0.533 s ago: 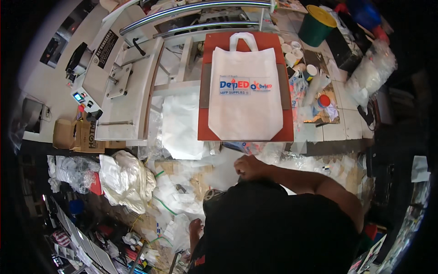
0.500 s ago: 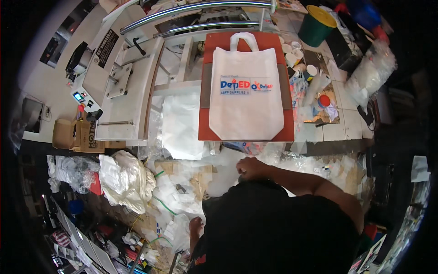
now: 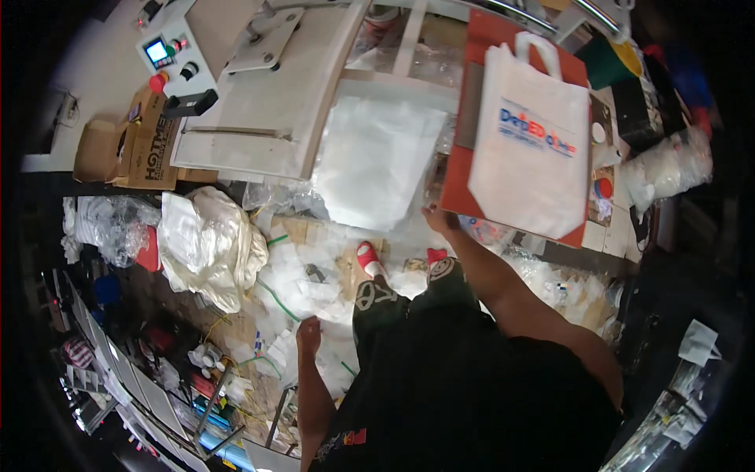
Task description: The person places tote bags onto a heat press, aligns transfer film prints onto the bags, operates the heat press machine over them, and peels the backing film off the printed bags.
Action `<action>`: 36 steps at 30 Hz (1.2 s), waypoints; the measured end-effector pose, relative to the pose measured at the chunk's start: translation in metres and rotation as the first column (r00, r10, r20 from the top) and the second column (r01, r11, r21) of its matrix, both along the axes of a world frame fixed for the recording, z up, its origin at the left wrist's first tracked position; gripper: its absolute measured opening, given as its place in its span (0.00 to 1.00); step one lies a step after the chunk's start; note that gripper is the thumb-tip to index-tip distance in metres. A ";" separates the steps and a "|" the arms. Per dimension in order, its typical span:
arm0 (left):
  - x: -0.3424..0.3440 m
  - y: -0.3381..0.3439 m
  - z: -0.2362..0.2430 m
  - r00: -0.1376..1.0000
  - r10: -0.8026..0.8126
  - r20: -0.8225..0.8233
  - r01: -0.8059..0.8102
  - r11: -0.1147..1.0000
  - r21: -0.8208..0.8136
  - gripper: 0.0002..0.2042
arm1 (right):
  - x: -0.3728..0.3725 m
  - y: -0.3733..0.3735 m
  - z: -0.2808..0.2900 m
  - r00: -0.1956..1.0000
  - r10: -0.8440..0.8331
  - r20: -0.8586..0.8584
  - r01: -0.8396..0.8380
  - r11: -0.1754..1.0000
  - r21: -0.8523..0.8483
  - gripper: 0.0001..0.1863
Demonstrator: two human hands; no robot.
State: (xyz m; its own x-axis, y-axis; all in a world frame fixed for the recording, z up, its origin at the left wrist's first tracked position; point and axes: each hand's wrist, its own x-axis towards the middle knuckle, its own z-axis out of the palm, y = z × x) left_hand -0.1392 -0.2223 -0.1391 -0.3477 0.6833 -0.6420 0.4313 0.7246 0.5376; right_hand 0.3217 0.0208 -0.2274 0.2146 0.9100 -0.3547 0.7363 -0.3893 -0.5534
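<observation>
A white non-woven tote bag (image 3: 528, 177) with a blue and red print lies flat on a red-brown board (image 3: 476, 47), its handle loop at the far end. My right hand (image 3: 442, 221) is beside the board's near left corner, fingers reaching forward; whether they touch the board I cannot tell. Just left of it lies a stack of translucent white sheets (image 3: 377, 149). My left hand (image 3: 309, 337) hangs low at my left side over the littered floor, fingers loosely curled, no object visible in it.
A press machine with a control box (image 3: 179, 57) and flat platen (image 3: 252, 149) stands at the left. Below it are an open carton (image 3: 149, 149) and a cream sack (image 3: 206, 244). Scraps and a green strap (image 3: 277, 299) cover the floor. Wrapped rolls (image 3: 670, 169) lie at right.
My view has swung left and nearer the bench, so the bag and board appear further right and tilted. My right arm has stretched out from my body toward the board's corner. My feet now show.
</observation>
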 end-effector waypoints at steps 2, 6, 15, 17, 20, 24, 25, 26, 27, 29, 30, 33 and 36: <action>-0.034 -0.025 -0.008 0.998 0.056 0.008 -0.056 0.995 -0.081 0.14 | -0.041 0.037 -0.014 0.991 -0.109 0.078 0.106 0.994 0.041 0.24; -0.099 -0.064 -0.035 0.999 -0.048 0.007 0.048 0.989 -0.143 0.14 | -0.067 0.094 -0.030 0.890 -0.422 0.174 0.435 0.899 -0.047 0.21; -0.036 0.128 0.017 0.289 0.560 0.776 -0.167 0.828 -0.535 0.43 | -0.105 0.000 0.199 0.739 -0.173 -0.651 0.189 0.981 -0.046 0.09; -0.004 0.191 0.042 0.048 0.517 0.855 -0.082 0.855 -0.512 0.44 | -0.086 -0.016 0.230 0.814 -0.134 -0.565 0.163 0.987 0.001 0.09; 0.023 0.250 0.073 0.391 0.042 0.919 0.146 0.984 -0.107 0.39 | -0.060 -0.025 0.286 0.915 0.052 -0.400 -0.021 0.997 0.081 0.13; 0.062 0.289 0.205 0.667 -0.450 0.595 0.240 0.885 0.400 0.33 | -0.008 -0.029 0.389 0.747 -0.226 -0.625 0.329 0.943 0.053 0.34; 0.082 0.293 0.257 0.693 -0.368 0.620 0.164 0.918 0.361 0.30 | 0.010 -0.037 0.411 0.697 -0.160 -0.699 0.340 0.932 0.125 0.33; 0.100 0.292 0.289 0.711 -0.359 0.605 0.117 0.908 0.402 0.24 | 0.022 -0.045 0.418 0.695 -0.153 -0.702 0.341 0.930 0.134 0.33; 0.107 0.281 0.316 0.729 -0.397 0.557 0.147 0.886 0.439 0.20 | 0.023 -0.053 0.432 0.693 -0.086 -0.715 0.331 0.920 0.210 0.30; 0.116 0.278 0.268 0.668 -0.581 0.466 0.388 0.806 0.448 0.22 | 0.044 -0.054 0.447 0.667 0.027 -0.744 0.323 0.890 0.322 0.24; 0.122 0.278 0.228 0.636 -0.491 0.595 0.396 0.870 0.294 0.26 | 0.053 -0.059 0.449 0.686 0.093 -0.722 0.316 0.855 0.411 0.21; 0.207 0.244 0.284 0.549 -0.461 0.697 0.523 0.840 0.144 0.27 | 0.094 -0.083 0.446 0.723 0.075 -0.687 0.293 0.867 0.403 0.20; 0.259 0.216 0.321 0.520 -0.467 0.715 0.336 0.882 0.331 0.25 | 0.134 -0.107 0.440 0.670 0.165 -0.724 0.269 0.855 0.444 0.18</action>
State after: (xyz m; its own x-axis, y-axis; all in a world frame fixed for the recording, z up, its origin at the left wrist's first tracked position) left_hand 0.1203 -0.0058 0.1819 0.5530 0.7210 -0.4175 0.0457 0.4741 0.8793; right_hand 0.4560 -0.0862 0.2125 0.1432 0.9878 0.0616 0.0059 0.0613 -0.9981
